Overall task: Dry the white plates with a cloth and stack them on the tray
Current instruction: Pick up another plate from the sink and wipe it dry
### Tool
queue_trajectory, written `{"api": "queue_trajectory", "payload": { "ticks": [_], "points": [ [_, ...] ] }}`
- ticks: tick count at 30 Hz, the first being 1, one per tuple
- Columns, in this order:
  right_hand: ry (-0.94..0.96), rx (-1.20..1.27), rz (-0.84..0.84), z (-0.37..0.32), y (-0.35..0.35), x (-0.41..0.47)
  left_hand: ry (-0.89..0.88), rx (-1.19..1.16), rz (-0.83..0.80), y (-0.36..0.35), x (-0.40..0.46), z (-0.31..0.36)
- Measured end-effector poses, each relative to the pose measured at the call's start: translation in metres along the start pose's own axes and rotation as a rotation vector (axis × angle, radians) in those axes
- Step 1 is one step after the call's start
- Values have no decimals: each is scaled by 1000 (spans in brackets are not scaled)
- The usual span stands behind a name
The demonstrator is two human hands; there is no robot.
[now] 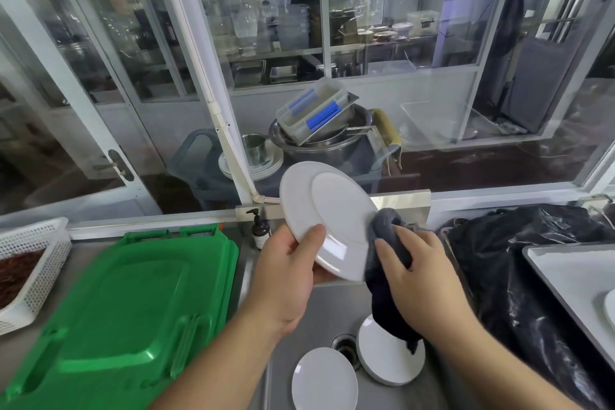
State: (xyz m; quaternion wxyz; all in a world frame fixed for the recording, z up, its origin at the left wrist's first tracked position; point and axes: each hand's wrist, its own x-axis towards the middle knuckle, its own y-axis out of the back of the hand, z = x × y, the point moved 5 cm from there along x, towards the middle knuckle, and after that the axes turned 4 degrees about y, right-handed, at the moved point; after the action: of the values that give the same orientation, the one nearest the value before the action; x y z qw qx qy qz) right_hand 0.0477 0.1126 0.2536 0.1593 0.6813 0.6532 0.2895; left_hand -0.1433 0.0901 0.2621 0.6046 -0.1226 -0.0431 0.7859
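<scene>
My left hand (286, 271) grips a white plate (327, 215) by its lower left rim, thumb on the face, and holds it tilted above the sink. My right hand (414, 271) holds a dark grey cloth (386, 263) bunched against the plate's right edge; the cloth's tail hangs down into the sink. Two more white plates lie in the sink basin, one (324, 379) near the front and one (389, 354) beside the drain, partly under the cloth. At the far right stands a grey tray (562, 280) with a white plate's edge (609, 308) showing on it.
A green plastic lid (126, 303) covers the counter at left, with a white mesh basket (33, 263) beyond it. A brown pump bottle (260, 230) stands behind the sink. A black plastic bag (512, 250) lies between the sink and the tray. Glass panels close off the back.
</scene>
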Motion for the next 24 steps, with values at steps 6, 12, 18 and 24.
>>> {"api": "queue_trajectory", "payload": {
  "ticks": [6,12,18,24],
  "points": [
    [438,-178,-41,-29,8,-5,-18,240,-82,-4,-7,-8],
    [532,-179,-37,-34,17,35,-54,313,-181,-6,-19,-14],
    [342,-224,-55,-26,17,53,-101,247,-150,-4,-24,-13],
    [234,-311,-135,-18,14,36,-97,174,-73,0,-26,-19]
  ]
}}
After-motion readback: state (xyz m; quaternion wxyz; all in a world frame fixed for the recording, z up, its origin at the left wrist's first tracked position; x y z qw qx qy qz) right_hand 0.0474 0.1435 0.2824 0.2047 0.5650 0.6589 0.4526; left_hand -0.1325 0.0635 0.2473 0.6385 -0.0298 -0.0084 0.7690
